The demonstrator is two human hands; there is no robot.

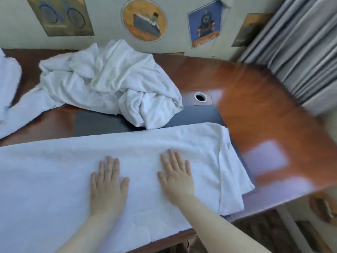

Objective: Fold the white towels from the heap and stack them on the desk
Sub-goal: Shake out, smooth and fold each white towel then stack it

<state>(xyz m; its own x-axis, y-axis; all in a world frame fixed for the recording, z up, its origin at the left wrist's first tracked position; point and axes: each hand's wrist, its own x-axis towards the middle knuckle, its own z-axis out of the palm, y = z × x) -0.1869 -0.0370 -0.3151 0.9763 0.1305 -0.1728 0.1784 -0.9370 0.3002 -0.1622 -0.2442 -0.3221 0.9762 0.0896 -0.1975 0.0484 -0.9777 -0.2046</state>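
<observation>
- Neither hand has a grip on anything: the left hand (107,181) and right hand (176,175) both lie palm down, fingers straight and slightly spread, pressing flat on the towel (54,170).
- The two hands sit side by side near the middle of the towel, fingertips pointing away from the person toward the wall.
- One towel is spread on the near part of the worktop (264,114); its long axis runs left to right, along the near edge.
- Its right end is folded over in layers, and its left end runs out of view.
- One heap (109,83) of crumpled white towels lies behind it, toward the wall; how many towels it holds cannot be told.
- More white cloth (8,79) shows at the far left edge, partly cut off.
- A round cable hole (200,96) sits in the worktop just right of the heap.
- Four pictures hang on the wall; grey curtains (300,52) hang at the right.
</observation>
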